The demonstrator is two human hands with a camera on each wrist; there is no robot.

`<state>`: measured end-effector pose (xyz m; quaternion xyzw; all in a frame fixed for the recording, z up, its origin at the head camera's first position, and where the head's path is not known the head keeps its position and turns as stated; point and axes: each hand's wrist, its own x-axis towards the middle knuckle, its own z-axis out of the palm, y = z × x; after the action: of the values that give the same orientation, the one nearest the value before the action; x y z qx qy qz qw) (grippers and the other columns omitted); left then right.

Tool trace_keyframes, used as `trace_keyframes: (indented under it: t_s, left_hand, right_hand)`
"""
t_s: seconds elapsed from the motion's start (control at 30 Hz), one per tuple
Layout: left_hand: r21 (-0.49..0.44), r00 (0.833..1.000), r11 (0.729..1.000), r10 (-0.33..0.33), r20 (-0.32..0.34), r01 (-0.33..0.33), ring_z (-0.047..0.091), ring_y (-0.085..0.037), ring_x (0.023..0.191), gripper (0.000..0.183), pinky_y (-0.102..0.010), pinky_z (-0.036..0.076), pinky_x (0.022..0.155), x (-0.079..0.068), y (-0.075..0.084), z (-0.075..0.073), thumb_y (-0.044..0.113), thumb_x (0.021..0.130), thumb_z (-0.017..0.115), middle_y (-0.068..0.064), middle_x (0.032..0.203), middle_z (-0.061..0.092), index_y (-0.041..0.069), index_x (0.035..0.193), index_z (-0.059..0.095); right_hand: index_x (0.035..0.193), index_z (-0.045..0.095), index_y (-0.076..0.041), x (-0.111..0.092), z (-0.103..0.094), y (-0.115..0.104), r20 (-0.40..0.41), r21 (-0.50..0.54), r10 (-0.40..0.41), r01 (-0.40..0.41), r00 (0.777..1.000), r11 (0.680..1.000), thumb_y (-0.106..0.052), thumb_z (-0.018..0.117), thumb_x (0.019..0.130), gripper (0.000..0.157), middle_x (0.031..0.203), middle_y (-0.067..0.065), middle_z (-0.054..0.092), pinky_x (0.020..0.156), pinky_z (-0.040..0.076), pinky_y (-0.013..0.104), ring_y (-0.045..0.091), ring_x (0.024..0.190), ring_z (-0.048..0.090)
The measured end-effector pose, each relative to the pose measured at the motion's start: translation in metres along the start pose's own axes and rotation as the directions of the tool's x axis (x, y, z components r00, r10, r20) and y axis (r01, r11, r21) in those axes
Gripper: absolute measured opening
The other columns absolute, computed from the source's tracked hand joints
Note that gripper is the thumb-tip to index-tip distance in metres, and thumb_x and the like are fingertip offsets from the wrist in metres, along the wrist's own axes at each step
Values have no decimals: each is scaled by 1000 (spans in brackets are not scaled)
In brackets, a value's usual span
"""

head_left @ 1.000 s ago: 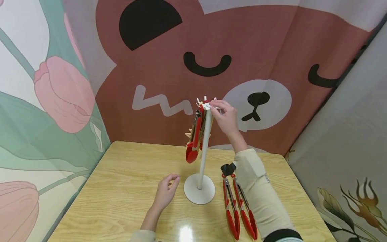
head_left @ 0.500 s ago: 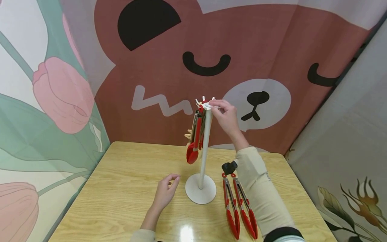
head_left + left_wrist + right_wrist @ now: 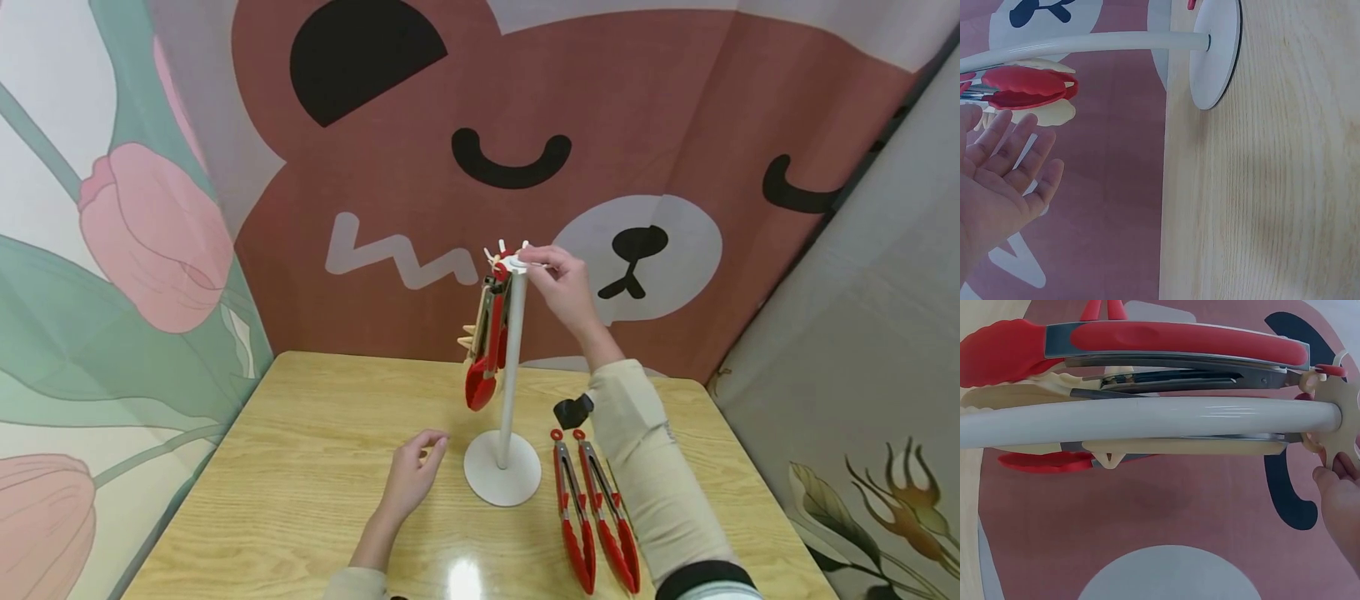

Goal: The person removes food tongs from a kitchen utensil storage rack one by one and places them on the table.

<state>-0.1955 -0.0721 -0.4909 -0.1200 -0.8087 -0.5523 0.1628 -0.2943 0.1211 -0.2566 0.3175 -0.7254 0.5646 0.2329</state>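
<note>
One large bear-printed cloth (image 3: 390, 200) is hung behind the far edge of the wood-grain surface (image 3: 300, 467), whose left side is bordered by a tulip-printed cloth (image 3: 153, 242) and whose right side by a grey flower-printed cloth (image 3: 847, 350). A broad stretch of grain is shown between the left edge and the white stand (image 3: 511, 358), whose round base (image 3: 498, 492) is set well in from both side edges. Red-and-steel tongs (image 3: 1191, 339) and beige tongs (image 3: 1185, 447) are hung from the stand, mostly left of its pole in the head view, their heads held well above the surface. Two further red tongs (image 3: 580, 562) are laid side by side right of the base, heads toward the near edge. The left grip (image 3: 415, 475) is held relaxed, raised just left of the base. By the right grip (image 3: 566, 287), the stand's hooked top (image 3: 513, 263) is pinched between thumb and fingers.
</note>
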Motion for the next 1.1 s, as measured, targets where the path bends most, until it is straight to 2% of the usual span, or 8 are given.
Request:
trace_keyframes:
  t_s: [0.37, 0.57, 0.73, 0.93, 1.1]
  left_hand:
    - [-19, 1000, 1000, 10, 5, -10, 58, -24, 89, 22, -42, 43, 78, 4, 4, 1, 18, 92, 50, -10, 95, 64, 1, 98, 62]
    - [-22, 1000, 1000, 16, -3, -16, 58, -25, 90, 21, -43, 44, 78, 11, 14, 4, 16, 91, 51, -11, 97, 63, 0, 100, 61]
    - [-10, 999, 999, 45, -28, -46, 56, -26, 95, 22, -43, 43, 79, 24, 31, 7, 15, 90, 53, -12, 102, 62, -1, 104, 60]
    - [8, 989, 993, 117, -87, -116, 54, -32, 95, 28, -45, 44, 76, 43, 50, 10, 13, 85, 60, -17, 104, 60, -5, 107, 57]
    - [50, 989, 993, 109, -98, -105, 53, -32, 98, 37, -44, 44, 77, 56, 61, 13, 17, 82, 65, -18, 107, 58, -4, 111, 55]
  right_hand:
    - [95, 59, 19, 1, -6, 3, 53, 30, 12, -13, 999, 999, 10, 46, 83, 20, 104, 29, 54, 75, 42, 19, 31, 102, 49]
    - [94, 59, 18, 0, -8, 2, 74, 15, 15, -16, 997, 1000, 10, 45, 83, 20, 104, 28, 54, 78, 41, 20, 31, 103, 49]
    - [95, 58, 18, 0, -8, 3, 89, 9, 12, -13, 996, 1000, 9, 43, 84, 21, 104, 27, 52, 79, 40, 21, 33, 105, 47]
    - [93, 56, 19, 0, -8, 4, 102, 31, 14, -18, 995, 999, 10, 40, 84, 21, 102, 27, 50, 83, 39, 21, 34, 108, 46]
    - [93, 55, 20, 0, -7, 4, 102, 36, 9, -13, 995, 999, 9, 39, 83, 21, 101, 28, 48, 83, 39, 22, 36, 110, 45]
